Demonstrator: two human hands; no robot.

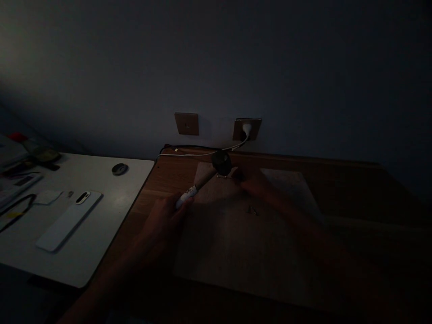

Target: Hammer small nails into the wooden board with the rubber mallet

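Observation:
My left hand (172, 208) is closed round the pale, wrapped handle of a mallet (205, 178). Its dark round head (221, 163) is over the far part of a flat board (232, 252). Just right of the mallet head, my right hand (251, 181) is low over the board with its fingers drawn together. Dimness hides what they may hold. Small shiny metal pieces (222, 176) show by those fingertips, too tiny to name. Nearer to me, a few thin metal pieces like nails or screws (252, 210) lie on the board.
The board lies on a wooden table (151, 180) against a wall. Cables (199, 154) run along its back edge to a socket with a white plug (247, 129). On the white table (101, 234) at left are a phone (69, 222), a round tin (119, 169) and clutter.

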